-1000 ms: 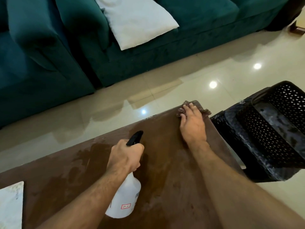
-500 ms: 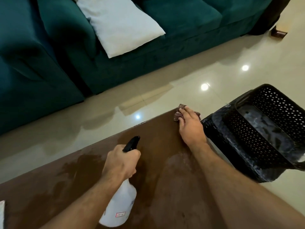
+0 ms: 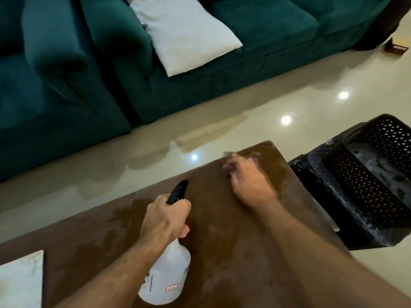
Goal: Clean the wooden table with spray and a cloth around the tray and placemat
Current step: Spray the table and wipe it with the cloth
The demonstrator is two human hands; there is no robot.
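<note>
a dark green velvet sofa [image 3: 255,34] runs across the top, with a second green seat [image 3: 51,90] to its left. a pale cushion [image 3: 186,38] lies tilted on the sofa. glossy cream floor tiles [image 3: 278,96] mirror ceiling lights as bright spots. at the right stands a black perforated plastic chair [image 3: 364,185], partly wrapped in clear film. a small dark wooden item [image 3: 397,50] sits on the floor at the far right.
</note>
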